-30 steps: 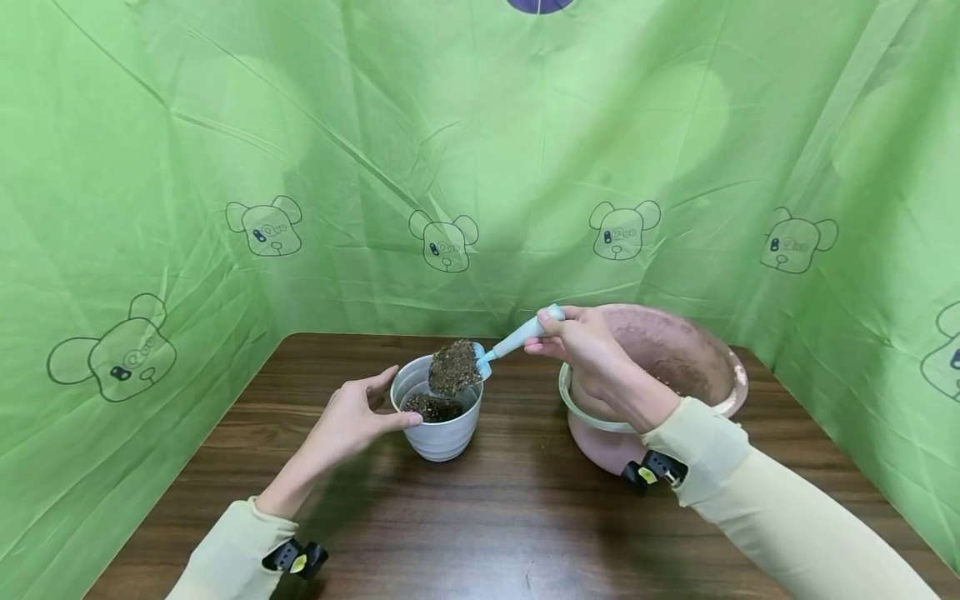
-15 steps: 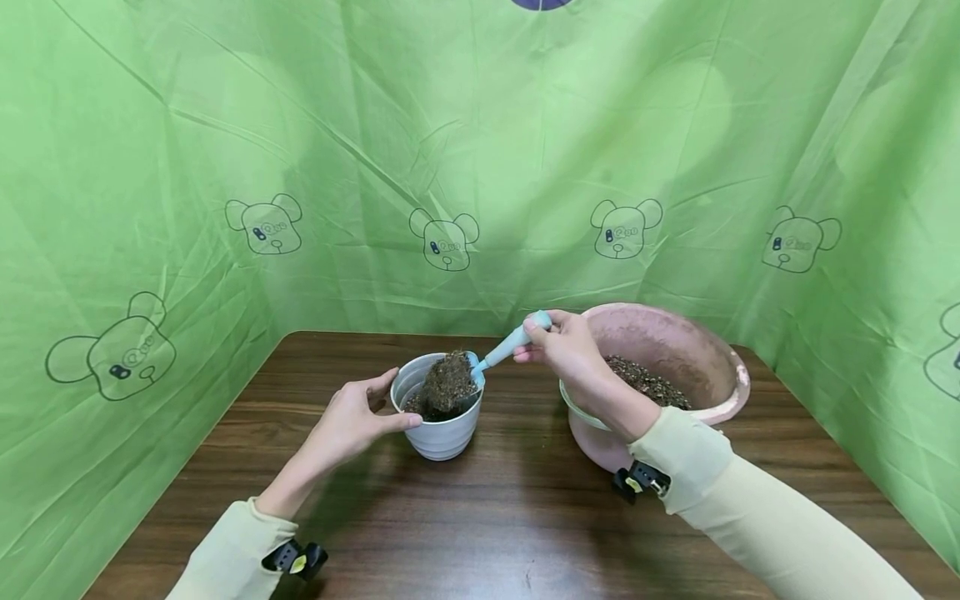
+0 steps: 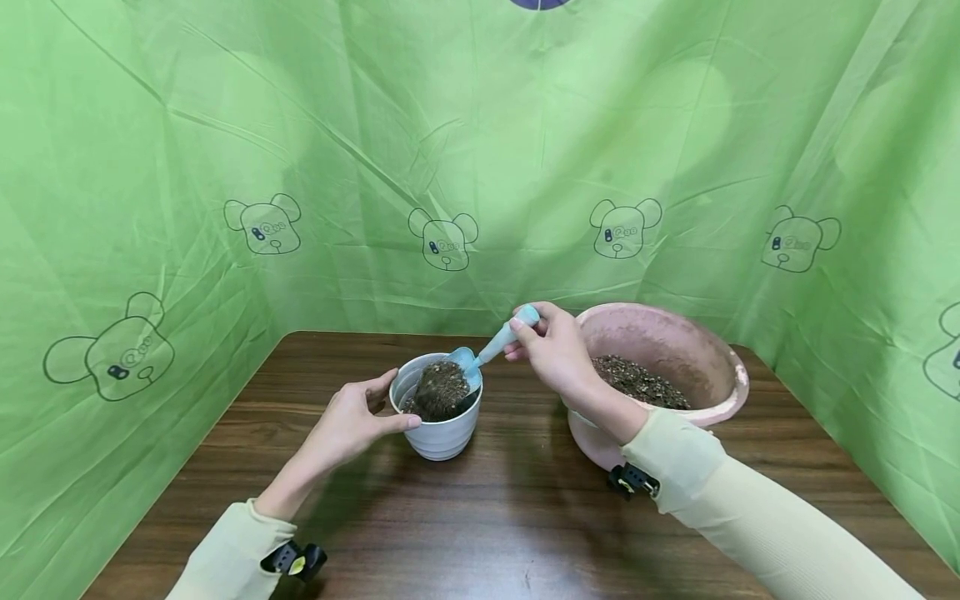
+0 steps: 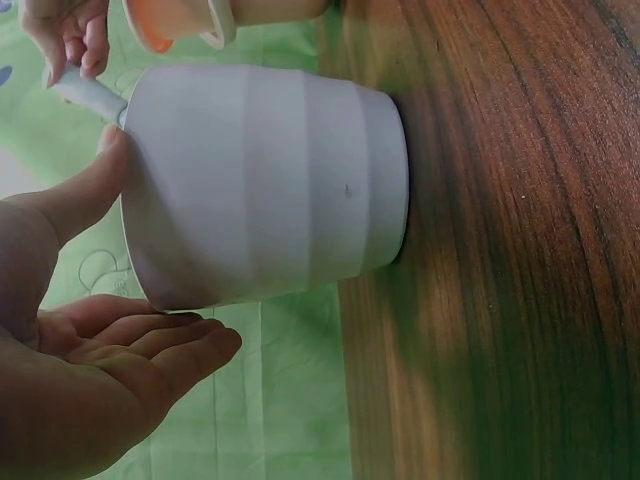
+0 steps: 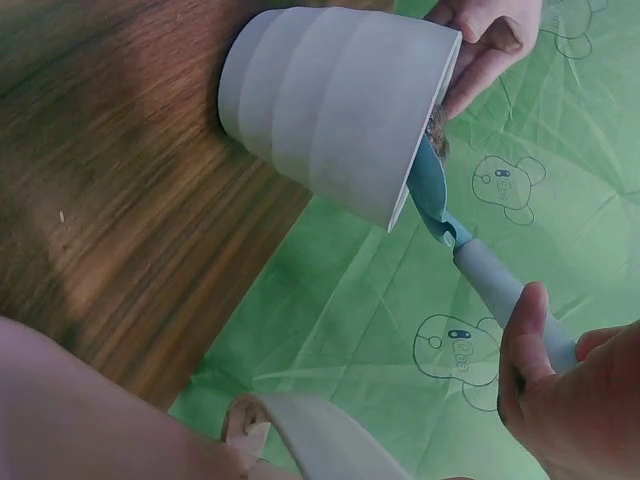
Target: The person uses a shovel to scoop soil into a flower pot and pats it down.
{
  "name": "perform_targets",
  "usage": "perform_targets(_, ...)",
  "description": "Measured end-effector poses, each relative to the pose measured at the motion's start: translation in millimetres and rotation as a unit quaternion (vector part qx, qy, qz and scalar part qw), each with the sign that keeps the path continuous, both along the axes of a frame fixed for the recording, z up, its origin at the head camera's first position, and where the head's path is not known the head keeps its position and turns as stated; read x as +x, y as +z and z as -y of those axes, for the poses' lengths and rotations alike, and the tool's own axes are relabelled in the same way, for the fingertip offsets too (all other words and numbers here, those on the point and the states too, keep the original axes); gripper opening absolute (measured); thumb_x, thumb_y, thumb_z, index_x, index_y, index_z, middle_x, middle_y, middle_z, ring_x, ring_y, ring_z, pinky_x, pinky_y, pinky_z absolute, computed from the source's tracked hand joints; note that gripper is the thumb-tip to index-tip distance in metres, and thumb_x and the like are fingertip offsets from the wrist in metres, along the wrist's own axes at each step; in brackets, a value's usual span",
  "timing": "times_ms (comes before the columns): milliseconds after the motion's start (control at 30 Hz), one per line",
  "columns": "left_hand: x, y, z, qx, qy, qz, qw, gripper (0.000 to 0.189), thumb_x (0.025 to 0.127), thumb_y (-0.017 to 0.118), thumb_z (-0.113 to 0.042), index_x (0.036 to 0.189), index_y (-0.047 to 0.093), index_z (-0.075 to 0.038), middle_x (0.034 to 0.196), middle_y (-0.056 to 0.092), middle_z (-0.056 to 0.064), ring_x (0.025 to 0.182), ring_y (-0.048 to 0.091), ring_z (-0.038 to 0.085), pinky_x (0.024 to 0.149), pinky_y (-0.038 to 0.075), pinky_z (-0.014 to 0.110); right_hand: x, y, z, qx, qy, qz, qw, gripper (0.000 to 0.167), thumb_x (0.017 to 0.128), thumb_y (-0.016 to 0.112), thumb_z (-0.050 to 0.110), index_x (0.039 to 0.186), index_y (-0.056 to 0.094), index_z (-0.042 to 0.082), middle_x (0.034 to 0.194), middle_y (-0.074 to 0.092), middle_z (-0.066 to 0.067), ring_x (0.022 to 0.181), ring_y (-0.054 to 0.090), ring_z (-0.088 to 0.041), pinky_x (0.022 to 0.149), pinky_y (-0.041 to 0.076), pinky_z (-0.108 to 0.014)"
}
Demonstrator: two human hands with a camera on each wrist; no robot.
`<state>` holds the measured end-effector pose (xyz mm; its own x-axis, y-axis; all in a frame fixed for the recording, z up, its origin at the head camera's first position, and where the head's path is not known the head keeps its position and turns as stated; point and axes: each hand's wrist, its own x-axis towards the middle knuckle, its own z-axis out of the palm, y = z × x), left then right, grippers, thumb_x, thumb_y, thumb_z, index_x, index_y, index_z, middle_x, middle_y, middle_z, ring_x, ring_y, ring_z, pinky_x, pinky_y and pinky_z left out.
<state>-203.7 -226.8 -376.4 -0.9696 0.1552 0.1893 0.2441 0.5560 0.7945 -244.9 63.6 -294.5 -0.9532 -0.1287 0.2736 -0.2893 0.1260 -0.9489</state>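
A white flower pot [image 3: 442,439] with ridged sides stands upright on the table. My left hand [image 3: 351,414] holds it at the rim, thumb on the near edge and fingers along the left side, as the left wrist view confirms. My right hand [image 3: 558,350] grips the pale blue handle of a small trowel [image 3: 498,342]. The trowel's blue blade [image 5: 429,180] slants down into the pot's mouth in the right wrist view. Dark soil [image 3: 440,388] heaps on the blade, inside the pot's rim, and hides most of the pot's inside.
To the right stands a large pink basin [image 3: 731,398] with dark soil [image 3: 637,383] in it; my right forearm passes over its near-left rim. The brown wooden table [image 3: 480,533] ends against a green cloth backdrop [image 3: 525,167] on the far side.
My right hand has moved left with the trowel, whose soil-loaded blade has sunk from above the pot's rim into its mouth. The soil in the basin has come into view. My left hand stays put.
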Motion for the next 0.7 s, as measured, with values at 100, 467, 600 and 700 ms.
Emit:
perform_targets(100,0.6,-0.2,-0.1,0.001,0.001,0.003,1.0,0.091,0.085,0.091,-0.025,0.154,0.043,0.01,0.149,0.053,0.025,0.133,0.057,0.036,0.11,0.047,0.047,1.1,0.0,0.8,0.033,-0.003,-0.035,0.9988,0.022,0.106,0.061,0.002,0.125,0.059,-0.009,0.091,0.071,-0.024,0.072,0.072,-0.024,0.076,0.064,-0.037)
perform_targets(467,2.0,1.6,-1.0,-0.002,0.002,0.006,1.0,0.089,0.086,0.09,-0.025,0.154,0.043,0.01,0.149,0.052,0.026,0.133,0.057,0.037,0.109,0.047,0.048,7.4,-0.5,-0.6,0.13,0.048,-0.162,0.977,0.019,0.107,0.062,0.008,0.126,0.062,0.004,0.103,0.075,-0.011,0.084,0.073,-0.024,0.078,0.062,-0.034)
perform_targets(600,2.0,1.2,-1.0,-0.001,0.002,0.006,1.0,0.09,0.086,0.091,-0.026,0.154,0.044,0.01,0.149,0.053,0.025,0.133,0.058,0.036,0.109,0.047,0.049,7.3,-0.5,-2.3,0.156,0.077,-0.21,0.9622,0.019,0.107,0.063,0.008,0.125,0.063,0.007,0.103,0.074,-0.007,0.084,0.072,-0.021,0.078,0.061,-0.032)
perform_targets(700,1.3,0.7,-1.0,0.0,0.002,0.005,1.0,0.089,0.086,0.091,-0.025,0.154,0.044,0.009,0.149,0.053,0.025,0.132,0.058,0.036,0.109,0.047,0.049,6.9,-0.6,-3.7,0.166,0.098,-0.238,0.9518,0.021,0.106,0.063,0.007,0.127,0.063,0.004,0.102,0.073,-0.009,0.084,0.071,-0.018,0.078,0.061,-0.032)
